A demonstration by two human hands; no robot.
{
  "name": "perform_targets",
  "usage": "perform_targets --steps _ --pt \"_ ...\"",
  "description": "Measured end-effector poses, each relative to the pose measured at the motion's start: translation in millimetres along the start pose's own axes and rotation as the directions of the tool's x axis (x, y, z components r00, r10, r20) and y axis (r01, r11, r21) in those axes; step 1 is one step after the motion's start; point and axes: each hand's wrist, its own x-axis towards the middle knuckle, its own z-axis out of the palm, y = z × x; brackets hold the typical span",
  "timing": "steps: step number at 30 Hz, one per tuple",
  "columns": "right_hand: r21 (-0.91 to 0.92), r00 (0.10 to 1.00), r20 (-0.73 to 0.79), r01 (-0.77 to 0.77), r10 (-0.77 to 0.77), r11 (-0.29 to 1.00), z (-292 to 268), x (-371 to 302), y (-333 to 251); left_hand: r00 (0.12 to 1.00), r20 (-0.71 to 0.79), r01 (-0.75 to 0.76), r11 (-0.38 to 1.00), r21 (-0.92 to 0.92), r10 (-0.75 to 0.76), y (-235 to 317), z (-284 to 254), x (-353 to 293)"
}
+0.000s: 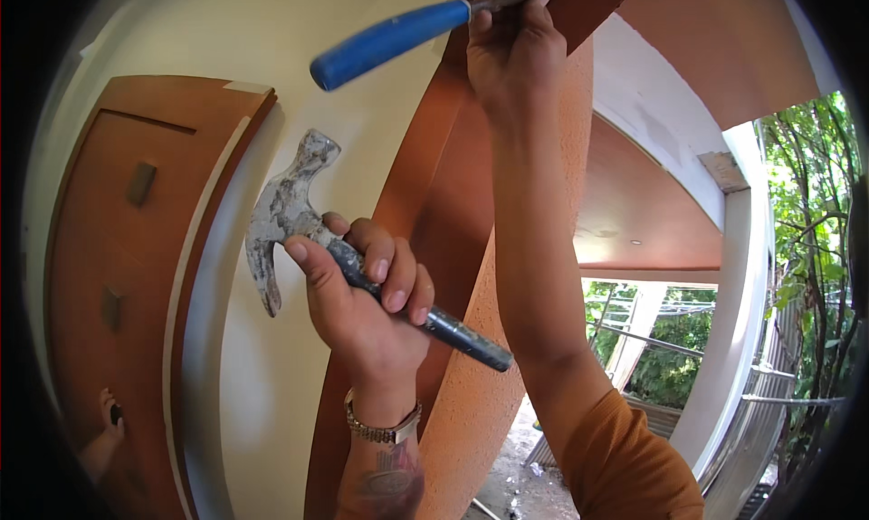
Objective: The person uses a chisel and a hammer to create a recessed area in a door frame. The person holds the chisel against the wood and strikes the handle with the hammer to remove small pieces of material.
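Left hand (367, 303): nearest the camera, lower centre. Grip clenched around the dark handle of a claw hammer (299, 217), fingers wrapped over it and thumb along its near side. Metal wristband (380, 427) on the wrist; tattoo on the forearm below it.

Claw hammer: worn, paint-spattered grey steel head, raised up and to the left of the hand, seen against the cream wall (262, 366). Handle end juts out down to the right, past the fingers.

Right hand (514, 54): raised higher and farther out, top centre; forearm runs down to an orange sleeve (625, 457). Grip closed on the metal shank of a chisel (398, 36).

Chisel: blue handle slants down to the left, clear of the hand; its metal end is held up against the wooden trim (425, 194). The tip is hidden by the fingers.

Wooden trim: reddish-brown strip running up between the cream wall and a rough orange plastered column (480, 402).

Wooden door (109, 248): brown, panelled, well to the left. Another person's hand shows at its lower edge.

Beyond: white beam and brown ceiling, green trees (815, 212) outdoors at right.
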Motion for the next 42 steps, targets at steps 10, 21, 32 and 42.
perform_targets --steps 10,21,32,42 --pt "-0.161 0.997 0.037 0.070 -0.065 0.984 -6.8 3.4 -13.2 0.994 0.061 0.085 0.991 0.101 -0.092 11.0 -14.2 0.5" --pt "-0.127 0.989 0.075 0.135 -0.126 0.983 -1.4 -3.4 10.3 0.991 -0.114 0.084 0.983 0.164 -0.066 8.2 -14.0 -3.3" --pt "-0.100 0.973 0.096 0.218 -0.209 0.971 0.5 0.0 7.0 0.996 -0.064 0.068 0.972 0.223 -0.055 4.7 -11.4 -7.2" --pt "-0.060 0.973 0.028 0.232 -0.231 0.971 5.9 1.9 9.1 0.992 0.003 -0.125 0.970 0.210 0.127 12.8 10.9 2.0"
